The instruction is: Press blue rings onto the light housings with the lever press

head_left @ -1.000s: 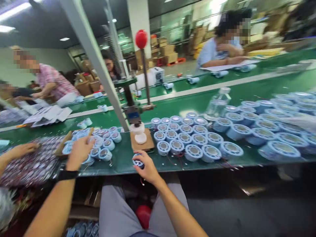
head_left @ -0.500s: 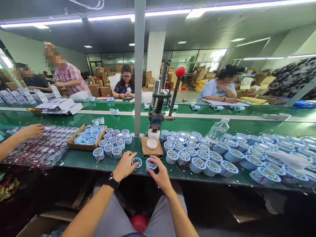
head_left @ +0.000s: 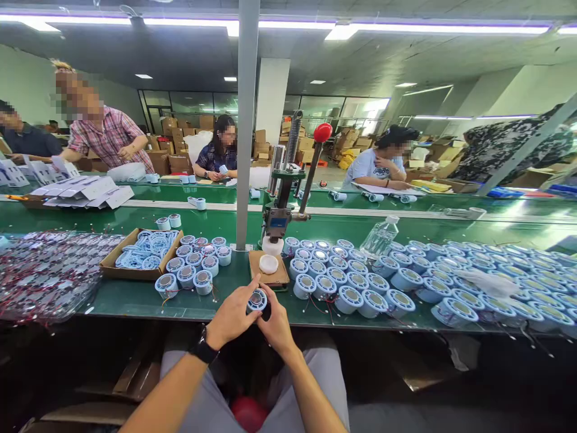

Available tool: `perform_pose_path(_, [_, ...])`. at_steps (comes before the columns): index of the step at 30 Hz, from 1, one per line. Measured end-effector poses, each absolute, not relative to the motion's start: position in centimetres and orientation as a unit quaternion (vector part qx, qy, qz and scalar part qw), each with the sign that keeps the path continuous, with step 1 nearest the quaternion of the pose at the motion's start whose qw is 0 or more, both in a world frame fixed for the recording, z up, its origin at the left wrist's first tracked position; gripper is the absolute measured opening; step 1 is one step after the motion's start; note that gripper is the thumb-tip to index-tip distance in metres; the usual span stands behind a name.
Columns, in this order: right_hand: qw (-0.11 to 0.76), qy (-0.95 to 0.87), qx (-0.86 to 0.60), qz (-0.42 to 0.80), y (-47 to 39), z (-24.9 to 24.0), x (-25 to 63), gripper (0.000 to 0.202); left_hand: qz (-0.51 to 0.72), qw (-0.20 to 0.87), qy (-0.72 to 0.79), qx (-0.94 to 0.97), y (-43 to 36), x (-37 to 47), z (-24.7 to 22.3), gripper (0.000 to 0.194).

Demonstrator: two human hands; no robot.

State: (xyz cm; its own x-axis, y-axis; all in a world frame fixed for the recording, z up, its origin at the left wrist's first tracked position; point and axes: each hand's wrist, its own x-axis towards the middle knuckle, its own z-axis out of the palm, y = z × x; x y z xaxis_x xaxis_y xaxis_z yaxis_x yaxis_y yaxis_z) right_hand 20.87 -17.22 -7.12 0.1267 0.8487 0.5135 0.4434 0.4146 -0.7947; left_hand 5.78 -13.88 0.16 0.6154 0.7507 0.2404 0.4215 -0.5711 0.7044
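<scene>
Both my hands hold one light-blue round housing (head_left: 256, 300) at the front edge of the green bench. My left hand (head_left: 233, 314) wraps its left side, a black watch on the wrist. From the right, my right hand (head_left: 276, 319) closes round the same housing, with a dark gap beside it. A ring with slots and a grey centre shows on the housing's top. Just behind my hands is a hand press (head_left: 277, 221) with a red-knobbed lever, and a white round seat (head_left: 268, 264) on its brown base plate.
Left of the press stand several blue housings (head_left: 186, 275) and a cardboard box (head_left: 108, 265) of blue rings. Wired parts (head_left: 49, 270) lie far left. Many housings (head_left: 373, 300) and a clear bottle (head_left: 382, 236) are at the right. People sit or stand across the bench.
My hands have come together round one housing; before, they were apart, with a ring by my left hand and a housing in my right. A person's hand at the far left has gone from view.
</scene>
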Motion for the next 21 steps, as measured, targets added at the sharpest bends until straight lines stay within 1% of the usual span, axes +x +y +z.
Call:
perform_pose_path(6, [0.556,-0.626,-0.513,0.187,-17.1,-7.7,21.0,0.068,0.249,0.327,0.389,0.824,-13.6,6.8,0.6,0.081])
perform_pose_path(9, [0.556,-0.618,-0.525,0.183,-17.3,-8.1,20.9,0.067,0.276,0.347,0.395,0.805,-13.8,6.7,-0.1,0.078])
perform_pose_path(12, [0.555,-0.615,-0.529,0.186,-17.4,-8.3,20.7,0.072,0.300,0.356,0.391,0.794,-13.9,6.9,-1.7,0.075])
perform_pose_path(15, [0.556,-0.614,-0.527,0.189,-17.1,-8.1,20.9,0.076,0.319,0.332,0.385,0.800,-13.8,7.1,-3.6,0.064])
perform_pose_path(18, [0.548,-0.624,-0.527,0.181,-17.1,-7.3,21.0,0.076,0.346,0.278,0.393,0.805,-13.9,6.9,-4.9,0.057])
perform_pose_path(21, [0.508,-0.650,-0.543,0.157,-17.4,-6.1,20.3,0.075,0.353,0.237,0.387,0.818,-13.9,8.1,-5.5,0.052])
